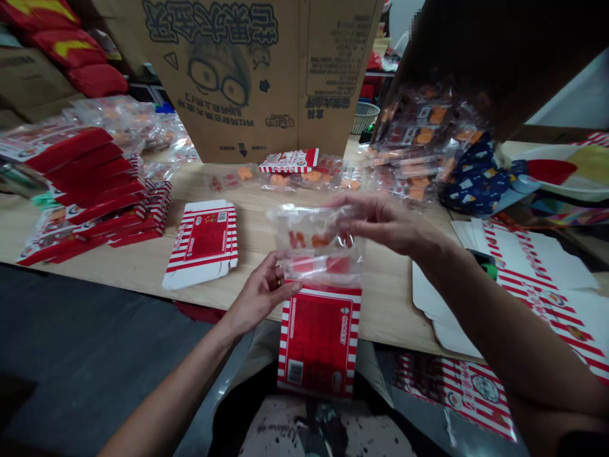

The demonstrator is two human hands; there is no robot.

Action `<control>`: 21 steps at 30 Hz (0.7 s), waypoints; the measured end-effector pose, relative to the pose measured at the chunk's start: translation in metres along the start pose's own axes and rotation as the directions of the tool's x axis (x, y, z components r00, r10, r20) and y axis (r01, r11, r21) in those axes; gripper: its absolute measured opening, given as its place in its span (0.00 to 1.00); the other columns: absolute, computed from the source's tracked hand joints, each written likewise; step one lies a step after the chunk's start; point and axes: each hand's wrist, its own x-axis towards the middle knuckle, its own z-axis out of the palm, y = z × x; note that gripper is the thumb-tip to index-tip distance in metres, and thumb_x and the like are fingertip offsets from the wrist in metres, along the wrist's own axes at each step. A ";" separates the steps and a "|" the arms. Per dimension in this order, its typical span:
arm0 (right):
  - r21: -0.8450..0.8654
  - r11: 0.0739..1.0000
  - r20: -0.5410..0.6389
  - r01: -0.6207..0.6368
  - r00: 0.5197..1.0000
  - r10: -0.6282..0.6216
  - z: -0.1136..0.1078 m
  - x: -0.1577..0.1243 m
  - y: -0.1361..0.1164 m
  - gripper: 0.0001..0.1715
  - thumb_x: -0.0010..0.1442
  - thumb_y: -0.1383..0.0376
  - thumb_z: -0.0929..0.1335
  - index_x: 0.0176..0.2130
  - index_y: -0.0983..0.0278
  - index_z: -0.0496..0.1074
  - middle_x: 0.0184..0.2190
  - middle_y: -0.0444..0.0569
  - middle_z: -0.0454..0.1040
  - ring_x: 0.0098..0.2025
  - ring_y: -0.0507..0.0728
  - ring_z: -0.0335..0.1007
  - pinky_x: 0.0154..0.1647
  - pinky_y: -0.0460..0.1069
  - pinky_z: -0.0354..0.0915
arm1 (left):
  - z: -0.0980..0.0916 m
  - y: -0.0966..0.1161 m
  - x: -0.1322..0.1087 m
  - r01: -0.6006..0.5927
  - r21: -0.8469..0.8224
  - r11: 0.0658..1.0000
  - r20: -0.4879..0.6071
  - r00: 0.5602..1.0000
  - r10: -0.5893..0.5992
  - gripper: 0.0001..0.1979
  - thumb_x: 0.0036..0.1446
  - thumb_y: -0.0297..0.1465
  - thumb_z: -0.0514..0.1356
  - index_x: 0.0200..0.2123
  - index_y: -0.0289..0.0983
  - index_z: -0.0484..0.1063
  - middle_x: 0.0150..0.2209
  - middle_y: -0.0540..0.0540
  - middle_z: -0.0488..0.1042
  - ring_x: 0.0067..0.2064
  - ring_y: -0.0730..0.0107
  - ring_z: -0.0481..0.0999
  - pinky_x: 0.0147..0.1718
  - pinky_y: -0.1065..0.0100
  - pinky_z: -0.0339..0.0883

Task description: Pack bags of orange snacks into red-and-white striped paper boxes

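Clear plastic bag (311, 225) with orange snacks (308, 240) inside hung just above the near edge of the counter (385, 298). Its low end sat at the open top of a red and white striped box (318, 339), but how far it went in was hidden.

The right hand (385, 222) pinched the top of the bag, with the thumb and fingers close together. The left hand (259, 295) was clamped on the top of the box and the bag, and it wore a gold ring (278, 282).

To the left on the counter lay a flat striped box (202, 241), and past it was a pile of red boxes (85, 184). More snack bags (304, 181) lay at the far side, with a small striped box (289, 160) on them. Behind them stood a big cardboard carton (228, 76). On the right were a heap of snack bags (419, 136), a blue cloth (480, 178) and flat striped box sheets (533, 273).
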 end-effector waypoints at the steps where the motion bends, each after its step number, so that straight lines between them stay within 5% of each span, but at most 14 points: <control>1: -0.069 0.997 0.058 -0.027 0.998 0.031 0.000 -0.003 -0.001 0.18 0.61 0.57 0.73 0.48 0.64 0.77 0.34 0.47 0.79 0.35 0.54 0.73 0.35 0.48 0.66 | -0.002 0.000 0.000 -0.002 0.018 1.000 -0.019 1.000 0.002 0.23 0.54 0.29 0.71 0.51 0.40 0.69 0.43 0.46 0.80 0.45 0.69 0.80 0.46 0.69 0.71; 3: -0.150 0.985 0.076 -0.090 0.992 0.102 -0.002 -0.006 0.002 0.15 0.59 0.60 0.74 0.45 0.64 0.79 0.31 0.46 0.78 0.32 0.54 0.72 0.32 0.47 0.65 | -0.004 0.000 0.000 0.018 0.018 1.000 -0.031 0.999 -0.017 0.22 0.54 0.30 0.71 0.51 0.40 0.71 0.42 0.47 0.81 0.43 0.70 0.80 0.45 0.69 0.71; 8: 0.085 0.993 -0.149 -0.078 0.985 0.090 -0.008 0.001 0.015 0.37 0.55 0.66 0.73 0.63 0.61 0.68 0.29 0.43 0.78 0.28 0.54 0.72 0.31 0.48 0.66 | 0.004 0.011 -0.001 0.048 0.020 0.999 0.089 0.995 -0.050 0.25 0.51 0.30 0.71 0.53 0.41 0.73 0.48 0.44 0.80 0.48 0.62 0.80 0.49 0.62 0.73; 14: -0.173 0.985 0.193 0.011 0.981 0.023 0.006 0.001 0.002 0.26 0.62 0.62 0.71 0.59 0.64 0.74 0.35 0.45 0.79 0.33 0.52 0.70 0.34 0.47 0.64 | 0.008 0.012 -0.002 0.031 -0.096 0.995 0.074 0.997 -0.024 0.25 0.52 0.33 0.72 0.51 0.40 0.71 0.46 0.42 0.80 0.47 0.59 0.81 0.48 0.60 0.75; 21: -0.325 0.943 0.238 0.068 0.971 0.011 -0.004 -0.013 0.005 0.26 0.67 0.54 0.68 0.60 0.62 0.73 0.49 0.51 0.80 0.47 0.58 0.73 0.47 0.50 0.66 | 0.002 0.006 -0.003 -0.013 -0.118 0.993 0.124 0.992 0.028 0.45 0.55 0.29 0.70 0.69 0.48 0.50 0.50 0.42 0.78 0.48 0.60 0.82 0.48 0.60 0.75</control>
